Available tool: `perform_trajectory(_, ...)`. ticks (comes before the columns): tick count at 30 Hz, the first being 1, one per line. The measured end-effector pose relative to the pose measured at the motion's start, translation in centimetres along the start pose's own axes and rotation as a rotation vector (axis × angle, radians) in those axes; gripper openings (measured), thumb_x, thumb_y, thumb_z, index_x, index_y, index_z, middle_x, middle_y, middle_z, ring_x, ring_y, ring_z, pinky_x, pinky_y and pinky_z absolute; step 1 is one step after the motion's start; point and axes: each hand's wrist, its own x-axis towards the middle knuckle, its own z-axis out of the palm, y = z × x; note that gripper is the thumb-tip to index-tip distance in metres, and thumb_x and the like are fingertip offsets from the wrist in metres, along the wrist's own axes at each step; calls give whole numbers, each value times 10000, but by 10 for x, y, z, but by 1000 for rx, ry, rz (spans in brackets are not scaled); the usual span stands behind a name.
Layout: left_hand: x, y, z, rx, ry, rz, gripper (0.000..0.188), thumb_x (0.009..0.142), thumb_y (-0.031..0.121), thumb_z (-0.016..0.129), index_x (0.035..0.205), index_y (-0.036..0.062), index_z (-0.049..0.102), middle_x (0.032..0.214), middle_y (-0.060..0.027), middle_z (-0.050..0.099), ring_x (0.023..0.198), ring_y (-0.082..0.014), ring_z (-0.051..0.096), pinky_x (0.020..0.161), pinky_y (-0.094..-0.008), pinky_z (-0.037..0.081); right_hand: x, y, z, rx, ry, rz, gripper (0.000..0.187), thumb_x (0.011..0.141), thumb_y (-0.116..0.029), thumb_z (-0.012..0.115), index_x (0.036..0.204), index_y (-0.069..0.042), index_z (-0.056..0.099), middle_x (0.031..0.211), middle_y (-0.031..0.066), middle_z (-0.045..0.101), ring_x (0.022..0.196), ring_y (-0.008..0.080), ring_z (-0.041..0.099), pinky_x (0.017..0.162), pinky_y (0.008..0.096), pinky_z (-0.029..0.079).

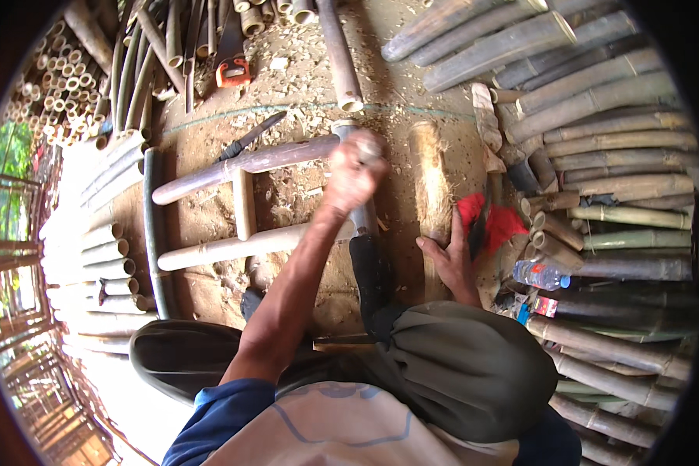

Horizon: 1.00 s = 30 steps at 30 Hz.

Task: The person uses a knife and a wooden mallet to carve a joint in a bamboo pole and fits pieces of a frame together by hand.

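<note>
My left hand (357,172) is closed and smeared by motion, over the upper right joint of a bamboo frame (287,158). A pale thing shows at its fingers, but what it is I cannot make out. My right hand (456,262) has its thumb and index finger spread at the lower end of a frayed wooden mallet (429,175). The thumb lies across the wood where it narrows. Two long bamboo poles and a short crosspiece (244,203) make up the frame, between a dark pole (154,233) on the left and a post under my left hand.
My foot in a black covering (370,276) rests against the post. A knife (255,133) and an orange-handled saw (233,71) lie beyond. At right are a red cloth (493,225), a plastic bottle (540,274) and stacked bamboo (621,163). Shavings litter the ground.
</note>
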Motion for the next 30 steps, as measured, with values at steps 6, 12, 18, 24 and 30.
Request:
perform_trajectory(6, -25, -19, 75, 711, -523, 61, 270, 764, 295, 779, 983, 137, 787, 867, -147, 766, 839, -343, 753, 775, -436, 610, -23, 11, -25, -10, 207, -13, 961, 877, -204, 802, 1578, 106, 221, 1495, 288, 463, 1372, 326, 491, 1148, 409, 401)
perform_trajectory(12, -33, -49, 88, 930, -751, -112, 282, 717, 311, 835, 931, 133, 788, 855, -145, 760, 864, -346, 743, 789, -445, 589, -49, 28, -43, 166, 219, 96, 946, 884, -146, 771, 1597, 82, 192, 1580, 264, 356, 1468, 324, 366, 1213, 428, 306)
perform_trajectory(18, -8, -58, 86, 921, -741, -284, 272, 729, 338, 826, 916, 141, 808, 850, -141, 762, 832, -337, 749, 756, -430, 588, -37, -4, -62, 305, 309, 160, 941, 890, -129, 747, 1613, 54, 174, 1563, 245, 367, 1410, 307, 427, 1186, 426, 353)
perform_trajectory(24, -9, -53, 92, 934, -773, -239, 311, 699, 355, 827, 888, 110, 797, 855, -155, 762, 829, -345, 746, 756, -433, 593, -16, -27, -68, 328, 405, 96, 965, 890, -129, 752, 1618, 61, 148, 1547, 243, 377, 1382, 311, 440, 1181, 424, 369)
perform_trajectory(30, -1, -47, 89, 976, -775, -339, 323, 687, 324, 814, 879, 66, 778, 846, -180, 752, 824, -357, 743, 764, -434, 596, -22, -10, -50, 273, 512, 45, 980, 895, -174, 764, 1616, 61, 145, 1567, 251, 355, 1410, 319, 418, 1185, 435, 353)
